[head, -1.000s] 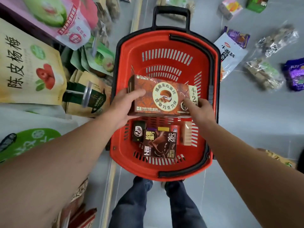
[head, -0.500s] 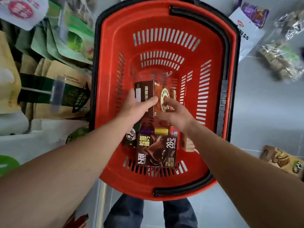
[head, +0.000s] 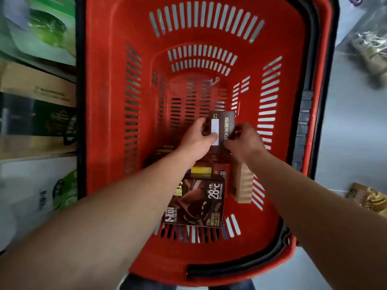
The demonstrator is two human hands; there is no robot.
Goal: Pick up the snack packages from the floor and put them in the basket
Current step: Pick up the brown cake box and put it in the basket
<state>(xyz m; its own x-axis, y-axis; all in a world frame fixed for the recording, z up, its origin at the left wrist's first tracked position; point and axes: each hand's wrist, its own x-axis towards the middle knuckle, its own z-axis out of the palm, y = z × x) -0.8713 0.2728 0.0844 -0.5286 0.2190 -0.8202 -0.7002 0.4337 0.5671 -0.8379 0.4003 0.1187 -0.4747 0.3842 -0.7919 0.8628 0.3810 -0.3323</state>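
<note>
The brown box has sunk deeper into the basket, both hands holding.

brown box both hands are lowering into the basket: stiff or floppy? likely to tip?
Probably stiff: the brown box keeps straight edges between the left hand and right hand. Held on edge, it may topple flat once released. Likely light.

A pale grey floor runs along the right side, smooth and evenly lit. On the left stands what looks like a store shelf stocked with blurred pouches in green, tan and white, their print too smeared to read.
</note>
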